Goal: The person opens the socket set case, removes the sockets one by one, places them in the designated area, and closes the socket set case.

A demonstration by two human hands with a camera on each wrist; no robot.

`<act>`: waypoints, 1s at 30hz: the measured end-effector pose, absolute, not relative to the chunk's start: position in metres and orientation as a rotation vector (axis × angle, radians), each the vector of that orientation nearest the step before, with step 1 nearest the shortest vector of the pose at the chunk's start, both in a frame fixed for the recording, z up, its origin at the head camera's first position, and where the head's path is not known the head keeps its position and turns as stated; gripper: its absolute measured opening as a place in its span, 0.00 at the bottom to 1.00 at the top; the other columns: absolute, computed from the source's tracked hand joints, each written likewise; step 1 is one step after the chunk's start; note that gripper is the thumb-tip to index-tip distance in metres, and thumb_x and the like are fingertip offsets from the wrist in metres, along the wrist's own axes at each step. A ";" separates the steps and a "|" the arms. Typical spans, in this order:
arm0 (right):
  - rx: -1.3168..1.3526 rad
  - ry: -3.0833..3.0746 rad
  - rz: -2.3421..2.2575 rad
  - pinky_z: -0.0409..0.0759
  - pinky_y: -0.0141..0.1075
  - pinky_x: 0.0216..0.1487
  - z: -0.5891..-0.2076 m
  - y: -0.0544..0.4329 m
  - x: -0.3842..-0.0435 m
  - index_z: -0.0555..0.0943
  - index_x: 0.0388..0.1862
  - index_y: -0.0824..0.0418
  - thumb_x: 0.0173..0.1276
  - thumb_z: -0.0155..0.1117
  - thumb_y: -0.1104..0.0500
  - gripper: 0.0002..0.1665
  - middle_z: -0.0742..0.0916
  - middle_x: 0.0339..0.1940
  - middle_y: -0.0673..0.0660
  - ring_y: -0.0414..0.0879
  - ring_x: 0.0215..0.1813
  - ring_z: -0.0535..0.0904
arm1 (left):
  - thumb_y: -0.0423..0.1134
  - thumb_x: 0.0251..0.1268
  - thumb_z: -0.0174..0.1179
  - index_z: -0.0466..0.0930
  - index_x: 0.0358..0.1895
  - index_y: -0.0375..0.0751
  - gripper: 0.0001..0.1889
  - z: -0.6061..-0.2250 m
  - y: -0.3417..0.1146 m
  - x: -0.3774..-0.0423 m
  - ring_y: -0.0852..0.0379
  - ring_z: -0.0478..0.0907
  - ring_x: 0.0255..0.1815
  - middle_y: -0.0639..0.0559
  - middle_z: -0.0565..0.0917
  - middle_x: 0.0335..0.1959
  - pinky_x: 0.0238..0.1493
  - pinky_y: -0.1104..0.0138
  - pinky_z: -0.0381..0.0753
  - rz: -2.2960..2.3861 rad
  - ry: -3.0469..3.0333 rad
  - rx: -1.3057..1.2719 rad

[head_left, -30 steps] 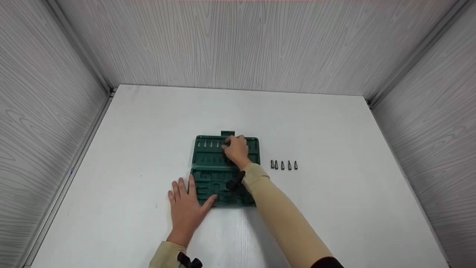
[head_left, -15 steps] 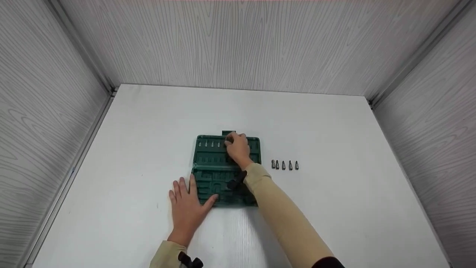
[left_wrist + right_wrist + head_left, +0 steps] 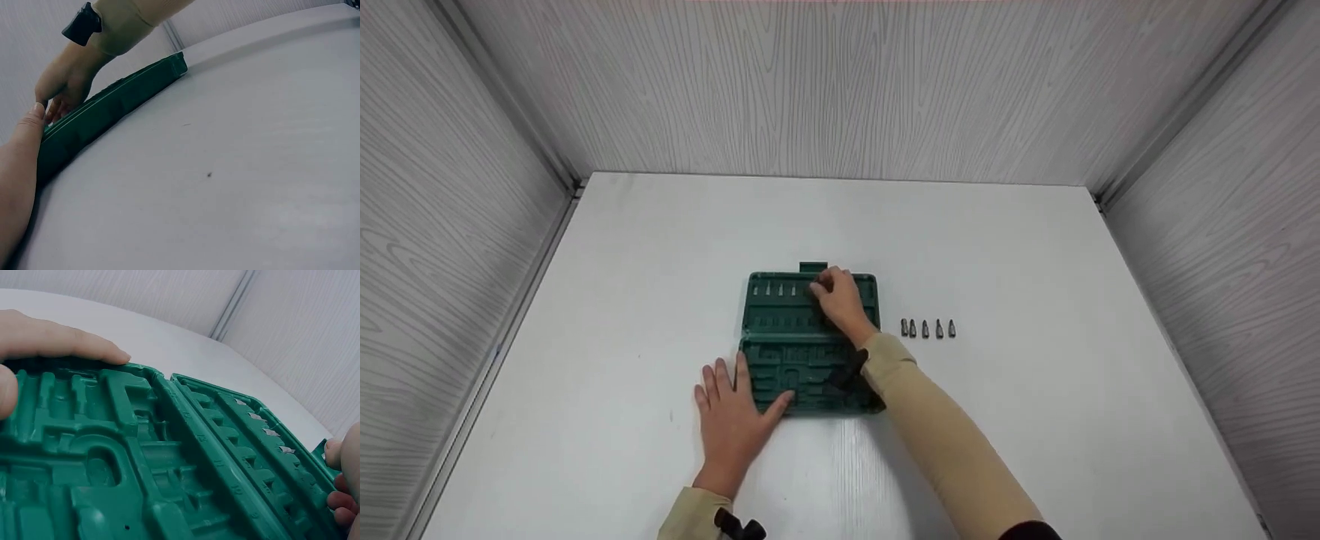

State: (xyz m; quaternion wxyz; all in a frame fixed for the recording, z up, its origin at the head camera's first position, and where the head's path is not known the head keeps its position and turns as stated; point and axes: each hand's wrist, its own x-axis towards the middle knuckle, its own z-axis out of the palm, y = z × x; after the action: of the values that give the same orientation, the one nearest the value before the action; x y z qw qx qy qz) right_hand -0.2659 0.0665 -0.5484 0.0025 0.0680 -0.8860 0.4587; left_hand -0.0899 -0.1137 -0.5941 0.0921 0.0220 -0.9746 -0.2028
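An open green plastic bit case (image 3: 791, 334) lies flat on the table, its molded slots facing up. My left hand (image 3: 731, 424) rests with spread, straight fingers along the case's near left side, the thumb over its front edge. At the far half of the case, my right hand (image 3: 841, 304) has thumb and fingertips bent together over the upper row. I cannot tell whether a bit is between them. Left of these fingertips, several silver bits (image 3: 271, 432) sit in the row's slots. On the table right of the case stand several dark metal screwdriver bits (image 3: 925, 328) in a line.
The white table (image 3: 1035, 420) is bounded by pale wood-grain panels (image 3: 840, 90) at the back and both sides. A latch tab (image 3: 813, 266) sticks out from the case's far edge. The right forearm (image 3: 952, 427) crosses over the case's front right corner.
My right hand stays over the upper row, with its wrist shifted slightly to the right relative to the case. The left hand keeps its place, and the whole view has shifted a little.
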 end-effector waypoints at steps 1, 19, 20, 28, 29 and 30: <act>0.219 -2.776 1.450 0.71 0.40 0.45 -0.548 0.067 -0.265 0.75 0.42 0.63 0.69 0.57 0.58 0.09 0.76 0.40 0.57 0.47 0.41 0.72 | 0.79 0.50 0.42 0.48 0.73 0.39 0.56 -0.595 -0.114 -0.090 0.33 0.40 0.71 0.29 0.51 0.70 0.64 0.41 0.38 -0.602 -2.894 0.068; 0.197 -2.612 1.539 0.73 0.39 0.41 -0.537 0.101 -0.232 0.76 0.41 0.63 0.67 0.60 0.59 0.09 0.78 0.38 0.56 0.46 0.39 0.73 | 0.78 0.50 0.43 0.49 0.73 0.38 0.56 -0.595 -0.114 -0.089 0.33 0.40 0.71 0.29 0.51 0.69 0.65 0.41 0.38 -0.618 -2.884 0.063; 0.212 -2.611 1.540 0.73 0.39 0.40 -0.536 0.104 -0.229 0.76 0.41 0.63 0.67 0.60 0.58 0.09 0.78 0.38 0.56 0.46 0.39 0.73 | 0.78 0.50 0.43 0.49 0.73 0.37 0.56 -0.595 -0.114 -0.089 0.33 0.40 0.71 0.29 0.51 0.69 0.64 0.41 0.38 -0.617 -2.883 0.062; 0.223 -2.604 1.579 0.73 0.39 0.41 -0.532 0.124 -0.208 0.77 0.43 0.62 0.67 0.60 0.57 0.11 0.79 0.39 0.54 0.45 0.39 0.73 | 0.78 0.50 0.43 0.49 0.73 0.37 0.56 -0.594 -0.114 -0.090 0.33 0.41 0.71 0.29 0.52 0.69 0.64 0.41 0.39 -0.621 -2.868 0.054; 0.216 -2.608 1.579 0.73 0.39 0.41 -0.532 0.127 -0.206 0.77 0.42 0.62 0.67 0.60 0.57 0.10 0.79 0.39 0.54 0.45 0.40 0.73 | 0.78 0.50 0.43 0.49 0.73 0.37 0.56 -0.594 -0.114 -0.090 0.33 0.41 0.71 0.29 0.51 0.69 0.64 0.41 0.39 -0.623 -2.870 0.054; 0.207 -2.613 1.574 0.73 0.39 0.41 -0.532 0.130 -0.204 0.77 0.42 0.62 0.67 0.61 0.57 0.10 0.79 0.38 0.54 0.45 0.40 0.73 | 0.78 0.50 0.43 0.49 0.73 0.37 0.56 -0.594 -0.114 -0.090 0.33 0.40 0.71 0.29 0.51 0.69 0.64 0.41 0.39 -0.627 -2.872 0.052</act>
State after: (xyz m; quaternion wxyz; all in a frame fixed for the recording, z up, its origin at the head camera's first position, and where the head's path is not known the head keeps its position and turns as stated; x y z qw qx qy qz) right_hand -0.2042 0.1302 -0.5317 0.0423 0.0675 -0.8539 0.5143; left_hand -0.0903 -0.1139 -0.5941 0.1007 0.0176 -0.9719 -0.2121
